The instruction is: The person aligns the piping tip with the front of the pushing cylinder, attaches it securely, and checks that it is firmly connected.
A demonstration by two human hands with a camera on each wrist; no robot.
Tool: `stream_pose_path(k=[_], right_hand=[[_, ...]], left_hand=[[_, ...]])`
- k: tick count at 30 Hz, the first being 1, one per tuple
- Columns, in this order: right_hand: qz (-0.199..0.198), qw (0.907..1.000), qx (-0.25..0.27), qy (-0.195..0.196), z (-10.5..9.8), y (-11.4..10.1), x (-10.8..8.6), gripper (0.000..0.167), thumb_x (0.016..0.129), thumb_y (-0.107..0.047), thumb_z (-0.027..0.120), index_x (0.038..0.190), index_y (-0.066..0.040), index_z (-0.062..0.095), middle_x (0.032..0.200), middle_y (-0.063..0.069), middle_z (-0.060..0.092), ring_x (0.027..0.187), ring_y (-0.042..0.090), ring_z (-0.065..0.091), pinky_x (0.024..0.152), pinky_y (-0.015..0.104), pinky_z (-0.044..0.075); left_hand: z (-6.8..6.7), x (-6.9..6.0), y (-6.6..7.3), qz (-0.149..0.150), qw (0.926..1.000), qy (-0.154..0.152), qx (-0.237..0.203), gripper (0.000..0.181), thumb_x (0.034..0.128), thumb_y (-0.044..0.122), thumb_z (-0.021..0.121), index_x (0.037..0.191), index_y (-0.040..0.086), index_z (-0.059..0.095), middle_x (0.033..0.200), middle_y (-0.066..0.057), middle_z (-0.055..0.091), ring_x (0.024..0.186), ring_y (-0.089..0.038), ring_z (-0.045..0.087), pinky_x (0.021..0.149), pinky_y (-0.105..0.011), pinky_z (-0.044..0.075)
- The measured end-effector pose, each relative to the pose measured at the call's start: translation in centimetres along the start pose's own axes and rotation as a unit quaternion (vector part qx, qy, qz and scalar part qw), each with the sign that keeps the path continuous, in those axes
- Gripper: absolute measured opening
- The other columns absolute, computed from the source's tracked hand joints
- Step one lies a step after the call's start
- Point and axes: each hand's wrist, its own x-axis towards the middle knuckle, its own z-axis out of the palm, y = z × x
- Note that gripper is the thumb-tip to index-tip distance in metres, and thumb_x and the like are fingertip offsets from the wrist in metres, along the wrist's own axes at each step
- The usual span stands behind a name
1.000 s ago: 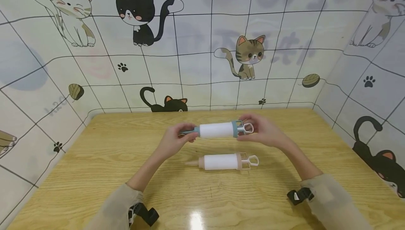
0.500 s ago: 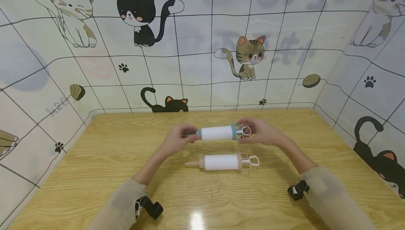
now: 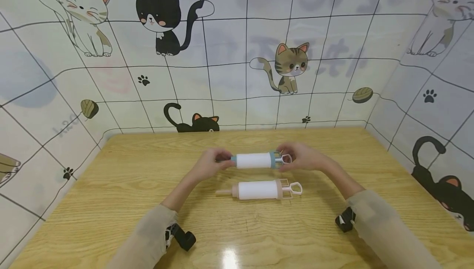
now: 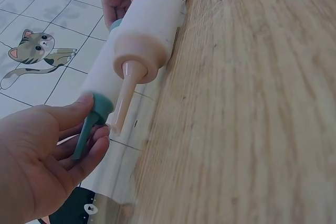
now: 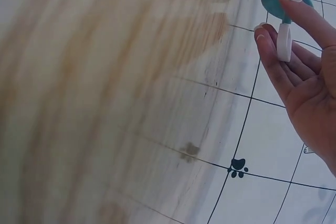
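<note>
A syringe with a white barrel and teal ends [image 3: 254, 160] lies across the middle of the head view. My left hand [image 3: 212, 165] grips its teal nozzle end; the left wrist view shows the thumb and fingers about the thin teal nozzle [image 4: 84, 137]. At the other end, my right hand [image 3: 301, 158] holds the teal frame by the white pull ring [image 5: 284, 43], thumb on one side and fingers on the other. Closer to me, a second syringe with beige ends [image 3: 257, 189] lies flat on the table, untouched. Whether the teal one touches the table, I cannot tell.
Both syringes are over a wooden table [image 3: 148, 170]. A white wall covering [image 3: 229, 75] with printed cats and grid lines stands behind it and along both sides. Black wrist cameras [image 3: 184, 239] sit at the sleeves.
Both hands have brought the teal syringe down and slightly toward me, and it now lies more level. The beige syringe has stayed in place.
</note>
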Motion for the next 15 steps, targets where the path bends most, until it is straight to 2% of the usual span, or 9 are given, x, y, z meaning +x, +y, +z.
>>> stream_pose_path(k=[5,9,15], right_hand=[[0.008,0.9997,-0.022,-0.011,0.05,0.16,0.24,0.057,0.082,-0.023,0.087,0.123,0.004,0.058,0.096,0.006,0.066,0.083,0.019,0.058,0.071,0.030,0.052],[0.009,0.9993,-0.032,-0.018,0.06,0.13,0.35,0.057,0.081,-0.023,0.087,0.122,0.006,0.059,0.093,0.005,0.066,0.082,0.018,0.058,0.071,0.029,0.051],[0.013,0.9991,-0.030,-0.026,-0.03,0.26,0.48,0.056,0.082,-0.023,0.086,0.121,0.005,0.058,0.093,0.006,0.065,0.081,0.018,0.056,0.069,0.029,0.049]], left_hand=[[0.17,0.29,-0.28,-0.005,0.9998,-0.006,0.016,0.031,0.0936,0.019,0.075,0.114,-0.003,0.069,0.102,-0.008,0.071,0.089,-0.017,0.066,0.076,-0.029,0.058],[0.33,0.48,-0.43,-0.008,0.9998,-0.012,0.016,0.027,0.0937,0.016,0.075,0.113,-0.002,0.070,0.100,-0.008,0.071,0.086,-0.017,0.066,0.075,-0.028,0.057],[0.54,0.70,-0.59,-0.009,0.9995,-0.023,0.018,0.030,0.0936,0.018,0.075,0.115,-0.003,0.070,0.102,-0.010,0.072,0.089,-0.019,0.068,0.076,-0.029,0.058]])
